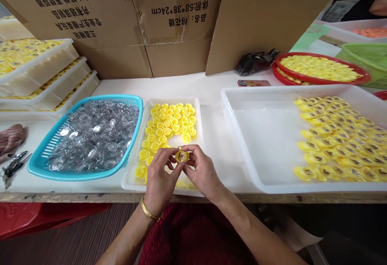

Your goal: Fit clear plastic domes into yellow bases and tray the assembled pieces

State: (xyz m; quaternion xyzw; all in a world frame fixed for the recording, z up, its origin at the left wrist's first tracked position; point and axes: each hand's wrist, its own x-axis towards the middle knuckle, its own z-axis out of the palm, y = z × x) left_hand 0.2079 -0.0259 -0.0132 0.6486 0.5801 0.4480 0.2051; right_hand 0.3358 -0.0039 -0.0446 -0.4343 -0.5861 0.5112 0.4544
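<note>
My left hand [159, 180] and my right hand [202, 172] meet above the near end of a small white tray [199, 113]. Together their fingertips pinch one small round yellow piece [182, 156] with a dark centre. The small white tray holds several loose yellow round pieces [169, 124]. Left of it, a blue basket [42, 164] is filled with clear plastic domes [93, 134]. To the right, a large white tray [256, 136] carries rows of finished yellow pieces [338, 136] along its right side. A gold bracelet circles my left wrist.
Cardboard boxes [178, 19] stand along the back. Stacked white trays [45, 79] of yellow pieces sit at far left. Red trays [320, 69] of yellow pieces, a green basket [367, 57], a black tool [255, 61] and a phone [253, 83] lie at back right. Keys [12, 168] rest at left.
</note>
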